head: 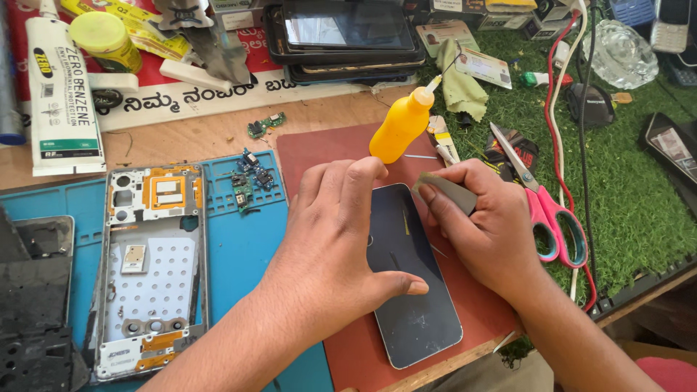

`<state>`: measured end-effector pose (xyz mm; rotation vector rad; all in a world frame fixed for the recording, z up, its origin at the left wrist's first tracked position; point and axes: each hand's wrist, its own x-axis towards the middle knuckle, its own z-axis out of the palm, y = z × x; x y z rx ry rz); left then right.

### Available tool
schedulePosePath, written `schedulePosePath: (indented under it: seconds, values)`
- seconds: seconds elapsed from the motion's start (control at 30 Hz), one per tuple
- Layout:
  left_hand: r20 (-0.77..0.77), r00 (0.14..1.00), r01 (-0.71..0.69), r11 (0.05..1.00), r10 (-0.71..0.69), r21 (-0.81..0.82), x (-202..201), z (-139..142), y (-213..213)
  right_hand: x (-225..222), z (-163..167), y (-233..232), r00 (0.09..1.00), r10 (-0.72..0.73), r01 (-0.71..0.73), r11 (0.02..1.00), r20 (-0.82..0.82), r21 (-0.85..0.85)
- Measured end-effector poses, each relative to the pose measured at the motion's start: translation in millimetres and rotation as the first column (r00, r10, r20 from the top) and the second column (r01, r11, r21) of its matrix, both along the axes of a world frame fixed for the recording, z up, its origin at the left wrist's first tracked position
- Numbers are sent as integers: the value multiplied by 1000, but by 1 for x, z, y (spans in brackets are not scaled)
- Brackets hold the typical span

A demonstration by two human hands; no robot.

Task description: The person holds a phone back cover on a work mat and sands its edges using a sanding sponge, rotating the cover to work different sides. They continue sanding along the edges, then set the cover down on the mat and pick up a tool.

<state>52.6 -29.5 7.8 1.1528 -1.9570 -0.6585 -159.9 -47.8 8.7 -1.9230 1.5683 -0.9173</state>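
Cluttered repair surface: your left hand presses flat, fingers spread, on the dark phone panel, which runs far-to-near; your right hand, pinching a grey card, meets its far right edge.

1. A phone repair workbench, crowded with tools.
2. A stripped phone frame lies on a blue work mat.
3. Loose circuit boards, scissors and stacked phones surround it.
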Motion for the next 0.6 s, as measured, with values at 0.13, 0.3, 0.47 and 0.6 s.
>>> schedulePosePath:
  seconds: [0.13, 0.3, 0.47, 0.6]
  values:
    - [6, 1000, -5, 1000, 5, 4, 1, -2, 1, 1, 0, 2, 1000, -3, 3, 1000, 1, -6]
    - [9, 1000, -27, 996, 27, -86, 1, -5, 1, 1, -1, 2, 1000, -3, 3, 1000, 4, -5]
    - [-36, 999, -31, 999, 30, -24, 1, -5, -2, -1, -2, 2, 1000, 1, -1, 1000, 19, 3]
    - [-28, 999, -38, 998, 40, 51, 2, -6, -4, -1, -3, 2, 1000, 30, -30, 999, 4, -43]
